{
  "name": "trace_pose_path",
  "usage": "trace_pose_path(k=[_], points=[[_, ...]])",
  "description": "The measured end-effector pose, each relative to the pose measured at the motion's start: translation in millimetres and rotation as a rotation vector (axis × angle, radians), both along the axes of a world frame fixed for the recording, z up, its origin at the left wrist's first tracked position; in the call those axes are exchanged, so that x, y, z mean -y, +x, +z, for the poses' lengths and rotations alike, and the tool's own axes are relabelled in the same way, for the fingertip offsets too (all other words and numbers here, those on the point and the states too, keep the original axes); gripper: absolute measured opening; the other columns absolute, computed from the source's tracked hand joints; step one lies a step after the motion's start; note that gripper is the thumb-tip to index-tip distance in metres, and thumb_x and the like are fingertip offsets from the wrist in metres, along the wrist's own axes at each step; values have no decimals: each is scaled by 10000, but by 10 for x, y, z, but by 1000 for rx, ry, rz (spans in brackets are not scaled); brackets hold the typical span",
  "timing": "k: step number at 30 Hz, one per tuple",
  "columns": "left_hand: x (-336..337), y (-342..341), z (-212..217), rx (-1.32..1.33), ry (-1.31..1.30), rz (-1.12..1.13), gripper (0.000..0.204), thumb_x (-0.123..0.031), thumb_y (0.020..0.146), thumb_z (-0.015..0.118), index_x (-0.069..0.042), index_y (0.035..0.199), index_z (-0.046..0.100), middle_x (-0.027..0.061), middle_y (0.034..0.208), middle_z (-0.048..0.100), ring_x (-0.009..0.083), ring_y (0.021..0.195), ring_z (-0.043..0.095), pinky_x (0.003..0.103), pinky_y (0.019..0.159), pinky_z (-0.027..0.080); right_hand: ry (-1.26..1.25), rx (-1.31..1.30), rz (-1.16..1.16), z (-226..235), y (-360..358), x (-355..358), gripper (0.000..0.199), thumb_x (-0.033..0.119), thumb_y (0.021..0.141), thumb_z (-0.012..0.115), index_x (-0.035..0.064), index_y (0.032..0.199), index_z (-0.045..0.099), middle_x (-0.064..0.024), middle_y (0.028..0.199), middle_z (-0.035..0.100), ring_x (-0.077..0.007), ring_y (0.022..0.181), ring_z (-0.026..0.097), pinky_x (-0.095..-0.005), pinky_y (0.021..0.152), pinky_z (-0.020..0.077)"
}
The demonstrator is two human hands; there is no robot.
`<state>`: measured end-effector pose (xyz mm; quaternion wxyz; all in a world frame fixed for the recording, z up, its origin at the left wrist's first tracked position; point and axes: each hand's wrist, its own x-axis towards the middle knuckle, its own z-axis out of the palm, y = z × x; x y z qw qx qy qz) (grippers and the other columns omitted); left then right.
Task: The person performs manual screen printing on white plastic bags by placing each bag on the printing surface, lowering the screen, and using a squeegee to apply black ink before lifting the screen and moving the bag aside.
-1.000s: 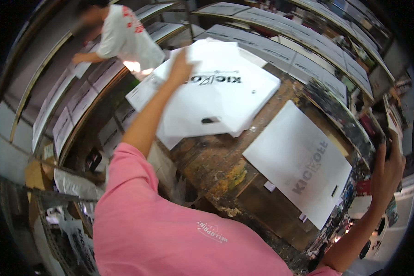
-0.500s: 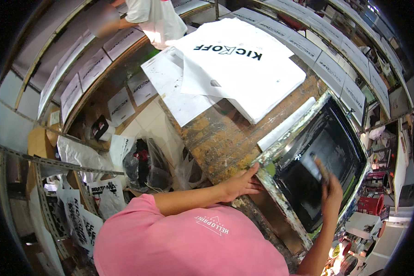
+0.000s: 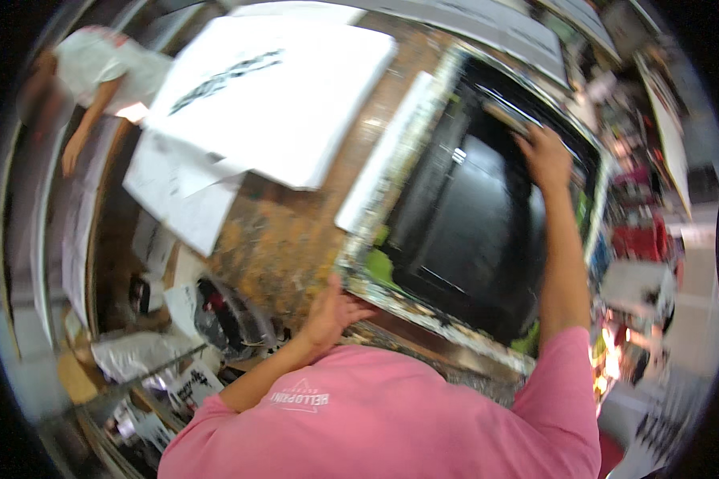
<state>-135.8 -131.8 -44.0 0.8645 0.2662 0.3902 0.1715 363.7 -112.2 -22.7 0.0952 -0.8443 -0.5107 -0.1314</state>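
Observation:
A screen-printing frame [image 3: 439,318] with worn, ink-crusted edges lies on the table, its mesh coated in glossy black ink with green patches near the corners. Across its far part my right hand [image 3: 550,158] is closed on a squeegee [image 3: 505,117] with a light wooden-looking handle; the blade is blurred. My left hand [image 3: 331,317] rests against the near left corner of the frame, thumb up and fingers stretched along its edge, nothing held in them. A white sheet or board [image 3: 385,152] sticks out along the frame's left side.
A thick stack of white printed sheets [image 3: 295,104] stands left on the stained wooden table [image 3: 276,235]. At the far left another person [image 3: 108,68] in a white shirt reaches toward racks. A plastic bag [image 3: 224,315] with dark contents lies below the table's left edge.
My view has swung, so the table and stack sit further left. My right hand has moved the squeegee to the far part of the frame. The other person's arm now reaches down.

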Motion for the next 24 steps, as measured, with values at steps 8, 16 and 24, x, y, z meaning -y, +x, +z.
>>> trace_pose_path(k=[8, 16, 24], points=[[-60, 54, 67, 27, 13, -40, 809, -688, 1043, 276, -18, 1477, 405, 222, 1382, 583, 338, 1237, 620, 507, 1075, 499, 10, -59, 64, 120, -1481, 954, 407, 321, 836, 777, 140, 1189, 689, -80, 1007, 645, -307, 946, 641, -451, 753, 556], [-27, 100, 136, 33, 70, -48, 892, -748, 1003, 324, 23, 1447, 397, 230, 1283, 603, 315, 1176, 636, 486, 1064, 511, -112, -304, 71, 470, -2776, 1816, 372, 296, 822, 790, 102, 1112, 661, -92, 949, 595, -308, 893, 621, -453, 688, 542], [11, 122, 188, 49, 115, -21, 926, -757, 977, 404, 36, 1453, 356, 244, 1317, 561, 353, 1216, 599, 514, 1078, 488, -106, -266, 82, 734, -2778, 1834, 362, 337, 864, 749, 57, 1031, 591, -139, 984, 596, -331, 945, 641, -463, 804, 551]])
